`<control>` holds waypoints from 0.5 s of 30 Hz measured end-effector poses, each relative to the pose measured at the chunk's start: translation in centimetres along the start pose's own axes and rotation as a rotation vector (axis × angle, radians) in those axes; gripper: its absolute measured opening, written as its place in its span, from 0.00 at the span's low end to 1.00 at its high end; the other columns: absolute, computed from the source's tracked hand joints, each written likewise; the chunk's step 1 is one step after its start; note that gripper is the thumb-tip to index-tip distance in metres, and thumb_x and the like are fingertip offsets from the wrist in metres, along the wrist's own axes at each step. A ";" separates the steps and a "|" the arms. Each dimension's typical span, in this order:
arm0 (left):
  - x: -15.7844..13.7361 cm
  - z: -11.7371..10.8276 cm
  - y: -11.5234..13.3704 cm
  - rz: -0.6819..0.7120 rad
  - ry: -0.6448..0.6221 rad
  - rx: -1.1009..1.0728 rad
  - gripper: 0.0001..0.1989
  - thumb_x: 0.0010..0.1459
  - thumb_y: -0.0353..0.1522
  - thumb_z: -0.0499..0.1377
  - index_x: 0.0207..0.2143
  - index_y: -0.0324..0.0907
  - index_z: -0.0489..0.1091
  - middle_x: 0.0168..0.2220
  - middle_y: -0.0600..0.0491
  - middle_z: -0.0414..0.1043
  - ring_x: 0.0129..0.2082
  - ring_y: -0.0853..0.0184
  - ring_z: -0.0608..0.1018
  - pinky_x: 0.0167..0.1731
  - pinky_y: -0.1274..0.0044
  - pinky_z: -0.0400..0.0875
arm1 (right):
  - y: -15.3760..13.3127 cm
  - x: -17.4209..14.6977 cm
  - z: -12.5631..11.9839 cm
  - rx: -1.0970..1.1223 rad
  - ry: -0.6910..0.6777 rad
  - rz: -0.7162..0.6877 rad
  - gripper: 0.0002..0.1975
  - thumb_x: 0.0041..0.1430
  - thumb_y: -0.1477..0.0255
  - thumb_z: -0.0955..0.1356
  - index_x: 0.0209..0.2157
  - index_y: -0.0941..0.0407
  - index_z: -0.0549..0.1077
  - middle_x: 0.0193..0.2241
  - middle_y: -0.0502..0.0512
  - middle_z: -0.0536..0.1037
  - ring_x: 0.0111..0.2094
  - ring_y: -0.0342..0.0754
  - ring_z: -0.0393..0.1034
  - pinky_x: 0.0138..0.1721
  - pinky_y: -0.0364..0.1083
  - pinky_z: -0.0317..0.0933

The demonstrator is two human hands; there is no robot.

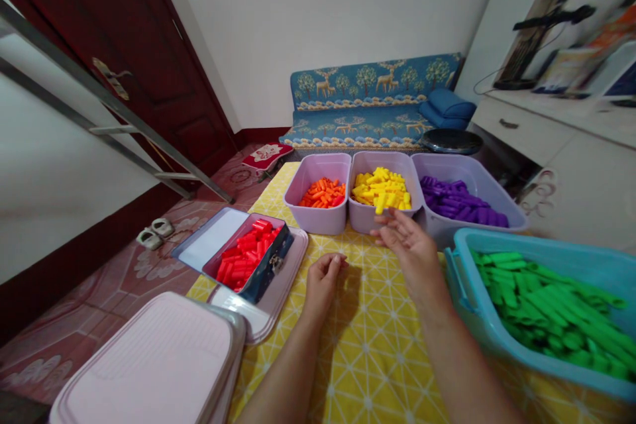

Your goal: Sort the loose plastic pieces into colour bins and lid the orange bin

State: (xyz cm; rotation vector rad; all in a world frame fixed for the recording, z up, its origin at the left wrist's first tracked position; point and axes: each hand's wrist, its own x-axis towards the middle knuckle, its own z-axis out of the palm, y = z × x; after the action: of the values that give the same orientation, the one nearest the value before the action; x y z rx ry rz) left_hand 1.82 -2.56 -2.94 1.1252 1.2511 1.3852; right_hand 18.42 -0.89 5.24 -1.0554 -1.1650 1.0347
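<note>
My right hand (410,242) is at the front of the lilac bin (360,215) of yellow plastic pieces (380,185). Its fingers are apart, and one yellow piece (380,203) shows just beyond the fingertips at the rim, apparently not gripped. Over the yellow patterned tablecloth (377,338), my left hand (322,278) has thumb and fingers pinched together; what they hold, if anything, is too small to make out. To its left stands an open tin box (271,265) with red pieces (248,252).
Lilac bins hold orange pieces (322,193) and purple pieces (460,202). A turquoise tub (462,278) of green tubes (556,305) stands at right. Pale lids (149,358) lie at left front. Behind the table is a blue sofa (358,119); a metal ladder (119,112) leans left.
</note>
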 end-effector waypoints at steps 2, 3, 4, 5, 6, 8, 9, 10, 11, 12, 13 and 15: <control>-0.1 0.2 0.0 0.038 -0.021 0.082 0.15 0.58 0.41 0.59 0.33 0.37 0.77 0.30 0.48 0.78 0.34 0.64 0.77 0.39 0.74 0.69 | 0.5 0.1 0.7 0.026 0.057 -0.039 0.29 0.55 0.57 0.68 0.56 0.54 0.65 0.49 0.60 0.75 0.39 0.49 0.76 0.38 0.47 0.68; -0.2 0.2 0.0 0.061 -0.037 0.130 0.15 0.59 0.40 0.58 0.33 0.38 0.77 0.31 0.48 0.78 0.34 0.64 0.77 0.39 0.74 0.69 | 1.1 0.0 1.1 -0.047 0.018 -0.033 0.29 0.57 0.56 0.67 0.56 0.55 0.65 0.47 0.61 0.76 0.38 0.49 0.76 0.37 0.47 0.69; -0.3 0.3 0.1 0.085 -0.054 0.178 0.14 0.60 0.39 0.57 0.33 0.38 0.77 0.31 0.49 0.78 0.35 0.64 0.77 0.39 0.74 0.68 | 2.0 -0.2 1.5 -0.148 -0.039 -0.017 0.26 0.59 0.56 0.65 0.54 0.56 0.67 0.44 0.60 0.78 0.36 0.49 0.76 0.36 0.47 0.68; -0.4 0.4 0.2 0.107 -0.071 0.225 0.14 0.60 0.38 0.56 0.33 0.38 0.77 0.31 0.49 0.78 0.34 0.64 0.77 0.38 0.75 0.68 | 3.0 -0.5 1.8 -0.268 -0.102 -0.005 0.22 0.60 0.57 0.63 0.50 0.56 0.70 0.40 0.59 0.79 0.35 0.49 0.76 0.35 0.46 0.68; -0.5 0.4 0.2 0.125 -0.088 0.273 0.13 0.60 0.36 0.56 0.32 0.39 0.77 0.31 0.49 0.78 0.34 0.64 0.77 0.37 0.75 0.68 | 4.0 -0.8 2.1 -0.361 -0.149 0.000 0.18 0.60 0.59 0.64 0.43 0.56 0.74 0.36 0.58 0.80 0.33 0.49 0.75 0.35 0.46 0.67; -0.6 0.5 0.2 0.159 -0.111 0.364 0.12 0.60 0.34 0.55 0.32 0.39 0.77 0.30 0.50 0.78 0.32 0.64 0.77 0.35 0.76 0.67 | 5.9 -1.4 2.6 -0.484 -0.195 -0.005 0.12 0.57 0.62 0.66 0.32 0.55 0.76 0.29 0.56 0.80 0.32 0.51 0.74 0.34 0.46 0.64; -0.6 0.5 0.2 0.173 -0.114 0.400 0.12 0.60 0.33 0.55 0.32 0.40 0.77 0.30 0.50 0.78 0.32 0.65 0.76 0.34 0.76 0.66 | 6.6 -1.6 2.7 -0.518 -0.195 -0.008 0.11 0.57 0.63 0.67 0.29 0.55 0.75 0.28 0.56 0.80 0.31 0.51 0.74 0.35 0.47 0.63; -0.6 0.5 0.2 0.185 -0.115 0.428 0.12 0.60 0.33 0.54 0.32 0.40 0.78 0.30 0.51 0.78 0.31 0.65 0.76 0.34 0.76 0.66 | 7.1 -1.8 2.8 -0.552 -0.191 -0.011 0.11 0.57 0.63 0.66 0.28 0.54 0.75 0.28 0.55 0.80 0.32 0.51 0.74 0.35 0.47 0.62; -0.5 0.6 0.1 0.193 -0.114 0.450 0.12 0.60 0.33 0.54 0.33 0.41 0.78 0.31 0.51 0.78 0.31 0.65 0.76 0.34 0.77 0.66 | 7.5 -1.9 2.8 -0.581 -0.183 -0.014 0.11 0.59 0.63 0.65 0.29 0.54 0.75 0.29 0.55 0.80 0.32 0.51 0.74 0.35 0.46 0.61; -0.5 0.6 0.1 0.197 -0.110 0.465 0.12 0.60 0.33 0.54 0.33 0.41 0.78 0.31 0.51 0.79 0.32 0.65 0.76 0.34 0.77 0.66 | 7.7 -2.0 2.8 -0.604 -0.172 -0.015 0.12 0.60 0.62 0.64 0.30 0.54 0.74 0.29 0.55 0.80 0.32 0.50 0.74 0.35 0.46 0.61; -0.4 0.7 0.0 0.197 -0.105 0.479 0.12 0.60 0.34 0.54 0.34 0.41 0.78 0.31 0.51 0.79 0.31 0.65 0.76 0.34 0.76 0.66 | 7.7 -2.1 2.8 -0.623 -0.162 -0.016 0.13 0.61 0.62 0.63 0.30 0.53 0.74 0.30 0.54 0.80 0.33 0.50 0.74 0.35 0.45 0.60; -0.3 0.7 -0.1 0.191 -0.090 0.507 0.12 0.60 0.34 0.55 0.33 0.41 0.78 0.31 0.51 0.79 0.31 0.65 0.76 0.34 0.76 0.66 | 7.7 -2.1 2.8 -0.655 -0.141 -0.019 0.13 0.63 0.62 0.62 0.31 0.53 0.74 0.31 0.54 0.80 0.33 0.48 0.73 0.35 0.44 0.60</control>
State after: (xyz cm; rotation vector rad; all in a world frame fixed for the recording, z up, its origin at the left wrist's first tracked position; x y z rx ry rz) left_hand 2.60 -2.71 -3.04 1.6706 1.5052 1.1629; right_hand 14.91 -1.21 -2.48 -1.4853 -1.6858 0.7266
